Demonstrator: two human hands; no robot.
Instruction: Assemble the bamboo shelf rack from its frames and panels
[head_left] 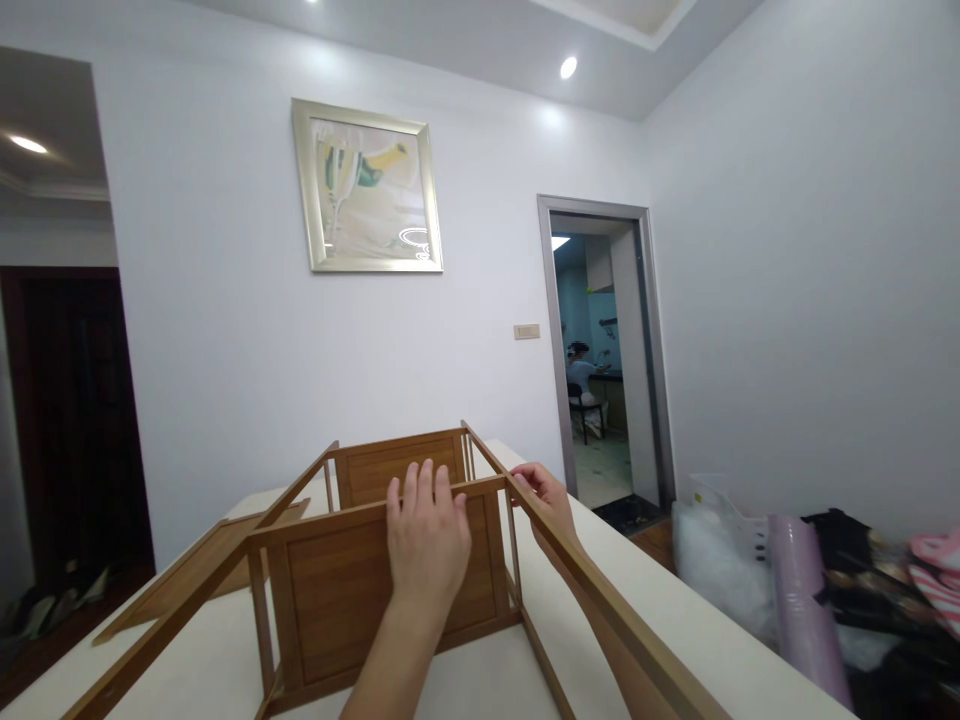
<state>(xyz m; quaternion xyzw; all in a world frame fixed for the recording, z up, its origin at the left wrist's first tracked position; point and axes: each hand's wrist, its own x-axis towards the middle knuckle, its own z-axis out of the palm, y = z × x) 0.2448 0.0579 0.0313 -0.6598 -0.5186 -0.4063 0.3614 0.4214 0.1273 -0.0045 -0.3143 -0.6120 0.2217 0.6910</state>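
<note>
A brown wooden shelf frame lies on its side on a white tabletop, with long rails running toward me and panels set across it. My left hand lies against the nearer panel, fingers stretched out over its upper edge. On the outer side of the right rail, my right hand has its fingers curled together by the joint between rail and panel. Whatever those fingertips hold, if anything, is hidden or too small to make out. The farther panel stands beyond my left hand.
A separate wooden panel lies on the white table at left. Right of the table are a pink roll, plastic wrapping and heaped items. A person sits beyond the doorway. A framed picture hangs ahead.
</note>
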